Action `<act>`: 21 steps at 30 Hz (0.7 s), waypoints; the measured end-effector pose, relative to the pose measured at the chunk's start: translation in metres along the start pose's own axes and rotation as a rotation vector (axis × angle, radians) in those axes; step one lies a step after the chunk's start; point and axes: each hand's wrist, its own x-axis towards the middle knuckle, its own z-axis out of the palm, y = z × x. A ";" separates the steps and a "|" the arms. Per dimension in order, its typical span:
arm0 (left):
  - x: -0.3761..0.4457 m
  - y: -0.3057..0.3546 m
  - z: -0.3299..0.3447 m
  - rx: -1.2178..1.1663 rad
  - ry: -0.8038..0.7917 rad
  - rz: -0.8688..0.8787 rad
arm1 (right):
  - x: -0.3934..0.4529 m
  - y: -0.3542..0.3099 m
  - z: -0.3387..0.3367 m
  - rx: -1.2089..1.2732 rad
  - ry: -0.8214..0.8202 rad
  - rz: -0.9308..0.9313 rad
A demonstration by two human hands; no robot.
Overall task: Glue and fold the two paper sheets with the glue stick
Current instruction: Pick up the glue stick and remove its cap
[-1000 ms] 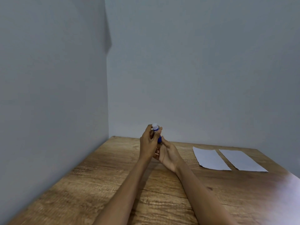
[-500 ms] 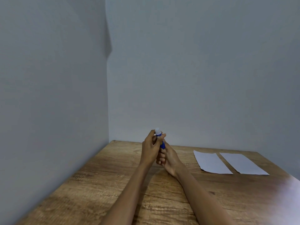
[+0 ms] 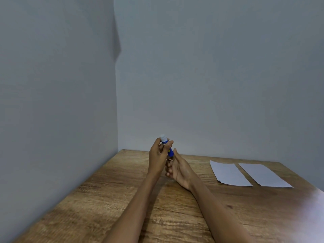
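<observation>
I grip the glue stick (image 3: 167, 146) in both hands, left hand (image 3: 158, 157) pinching high, right hand (image 3: 177, 168) cupping its base, to uncap it.

I see soft, even, rather dim light on the grey walls (image 3: 210, 76). At four o'clock, strong glare whitens the wooden table (image 3: 122, 199) edge. A dark wedge of shadow sits at eleven o'clock in the corner. Slight blur softens everything; the wall lines bend near the frame edges.

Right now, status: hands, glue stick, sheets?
Left hand and right hand both grip the glue stick, white end up. Two paper sheets flat, untouched, on the right. Nothing in the way.
</observation>
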 end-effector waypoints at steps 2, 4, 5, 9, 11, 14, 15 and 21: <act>-0.001 -0.001 -0.002 -0.011 -0.002 -0.010 | 0.001 0.001 0.003 0.031 -0.033 -0.012; -0.002 -0.001 -0.002 -0.028 0.005 -0.018 | 0.003 0.001 0.004 0.057 -0.034 -0.026; -0.002 0.000 -0.002 -0.032 0.003 -0.019 | 0.003 0.001 0.004 0.062 -0.022 -0.024; -0.005 0.002 0.005 -0.034 -0.042 -0.025 | 0.002 0.000 -0.002 0.011 0.085 -0.015; -0.006 0.002 0.007 -0.038 -0.044 -0.026 | 0.004 0.001 -0.003 0.034 0.074 -0.023; -0.006 0.000 0.008 -0.020 -0.021 -0.027 | 0.005 0.000 -0.002 0.148 -0.024 -0.047; -0.006 -0.001 0.007 -0.015 -0.012 -0.026 | 0.006 0.000 0.000 0.185 -0.057 -0.065; -0.005 0.002 0.011 -0.095 -0.111 -0.035 | -0.001 -0.014 -0.006 0.404 -0.043 -0.213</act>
